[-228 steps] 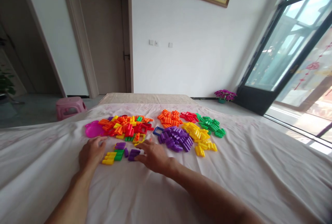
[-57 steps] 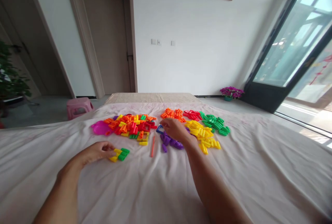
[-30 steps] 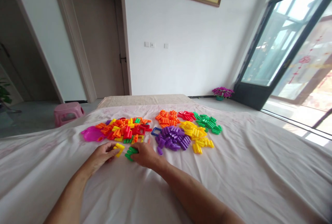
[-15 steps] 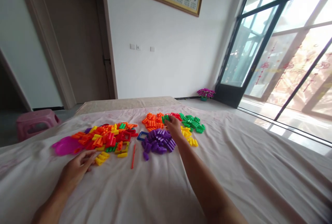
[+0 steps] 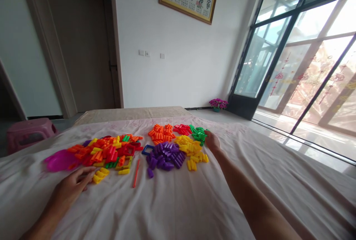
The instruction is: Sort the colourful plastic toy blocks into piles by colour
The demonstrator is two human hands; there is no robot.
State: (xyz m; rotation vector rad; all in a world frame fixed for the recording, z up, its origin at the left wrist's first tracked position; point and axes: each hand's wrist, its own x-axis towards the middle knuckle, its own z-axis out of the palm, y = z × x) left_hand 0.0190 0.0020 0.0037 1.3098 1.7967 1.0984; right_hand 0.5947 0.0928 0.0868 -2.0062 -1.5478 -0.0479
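Touches left end of small yellow row [image 5: 100,175] with left hand [image 5: 72,182]; cannot tell if pinching or only resting against. Appears to rest on pale cloth [image 5: 172,206], directly right of left hand and slightly farther out. Mark long axis of row as slanting from near left to far right, so roughly in line with left hand's own reach; too small to read direction of single tubes. Lies far nearer left hand than right hand [image 5: 212,141]. Put right hand well apart, out at far right, meeting right edge of green pile [image 5: 198,134]; seen from behind, so cannot tell if clasping a green piece or loose. Note between the two hands, going rightward from small yellow row: single yellow piece [image 5: 124,172], thin red stick [image 5: 136,173] pointing away, purple pile [image 5: 167,155], then big yellow pile [image 5: 187,145] just beside green pile. Add mixed pile [image 5: 111,149] just beyond small yellow row, mostly orange and red, and magenta piece [image 5: 59,160] beyond left hand, off to left. Log small yellow row as well apart from big yellow pile, with purple pile between.
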